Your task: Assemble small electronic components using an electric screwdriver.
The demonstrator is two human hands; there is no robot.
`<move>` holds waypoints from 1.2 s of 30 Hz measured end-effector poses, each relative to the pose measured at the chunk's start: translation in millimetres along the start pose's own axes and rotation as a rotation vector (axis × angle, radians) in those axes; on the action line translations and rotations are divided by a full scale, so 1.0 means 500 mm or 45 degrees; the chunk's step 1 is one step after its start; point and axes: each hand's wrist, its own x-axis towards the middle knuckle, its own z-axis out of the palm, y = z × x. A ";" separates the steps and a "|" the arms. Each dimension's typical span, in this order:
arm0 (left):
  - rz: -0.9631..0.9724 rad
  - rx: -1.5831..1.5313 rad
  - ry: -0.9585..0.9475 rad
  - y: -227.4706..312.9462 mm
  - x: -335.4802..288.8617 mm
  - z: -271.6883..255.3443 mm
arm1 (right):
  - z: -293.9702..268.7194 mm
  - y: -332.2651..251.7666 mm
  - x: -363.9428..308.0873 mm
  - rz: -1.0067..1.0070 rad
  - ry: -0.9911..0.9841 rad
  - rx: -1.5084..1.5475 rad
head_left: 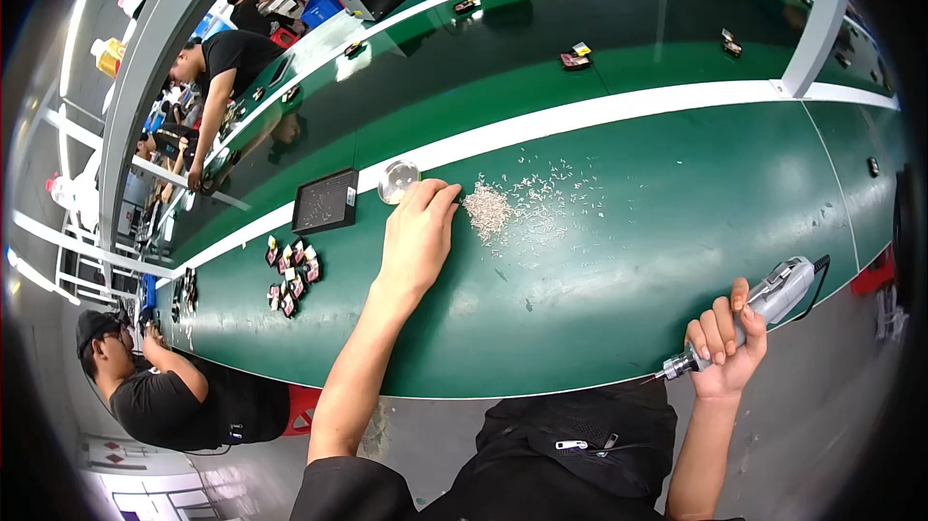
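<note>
My left hand (418, 239) reaches over the green work surface, its fingers bent and drawn together at the left edge of a heap of tiny silvery, screw-like pieces (486, 211). Whatever its fingertips may hold is too small to see. A shallow clear round dish (397, 180) lies just beyond those fingers. At the right, my right hand (725, 339) is wrapped round a grey electric screwdriver (783, 288) near the table's front edge. Its bit points left and slightly down, and a dark cord loops at its back end.
Left of the dish sits a black tray (311, 204). Several small black parts with coloured labels (293, 274) lie in a cluster nearer me. Behind a white rail (580, 120), a dark green belt (522, 43) carries similar parts. Co-workers are at the left; a metal post (817, 33) stands far right.
</note>
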 end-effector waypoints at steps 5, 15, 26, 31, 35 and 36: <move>0.174 0.121 -0.087 -0.011 0.021 0.003 | 0.000 0.000 0.003 -0.012 0.046 0.029; 0.284 0.143 -0.071 -0.010 0.016 0.008 | -0.009 -0.008 -0.007 -0.015 0.029 0.035; -0.178 -0.695 -0.010 0.184 -0.135 -0.031 | -0.002 -0.002 0.002 0.002 -0.038 0.035; -0.257 -1.142 -0.021 0.279 -0.170 -0.016 | 0.022 0.016 0.005 -0.051 -0.014 0.042; -0.435 -1.429 -0.095 0.318 -0.190 -0.009 | 0.050 0.026 -0.001 -0.076 -0.128 0.055; -0.452 -1.438 -0.101 0.327 -0.195 -0.010 | 0.060 0.029 -0.002 -0.102 -0.184 0.065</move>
